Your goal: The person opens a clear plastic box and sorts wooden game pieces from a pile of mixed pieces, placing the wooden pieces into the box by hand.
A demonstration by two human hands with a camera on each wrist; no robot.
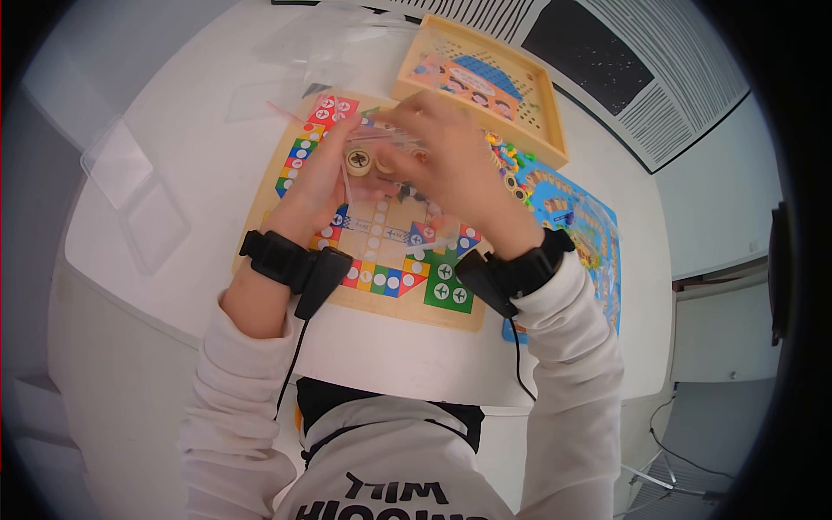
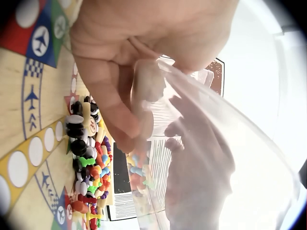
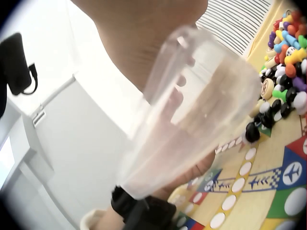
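Observation:
Over the wooden game board (image 1: 347, 302), my left hand (image 1: 319, 186) grips clear plastic packaging (image 3: 192, 115). Its curled fingers hold one edge in the left wrist view. My right hand (image 1: 459, 165) is at the other side of the plastic, fingers bent; its fingertips' contact is hidden. Between the hands a round wooden piece (image 1: 359, 161) with a dark mark shows at the plastic. Through the sheet the right hand (image 2: 199, 177) looks blurred. A pile of coloured figures and black and white pieces (image 2: 88, 153) lies on the board.
A wooden tray (image 1: 555, 130) with a printed picture stands at the back. To the right is a blue game board (image 1: 611, 227), partly under clear film. Clear plastic lids (image 1: 156, 224) lie at the left, and crumpled clear bags (image 1: 329, 43) at the back left.

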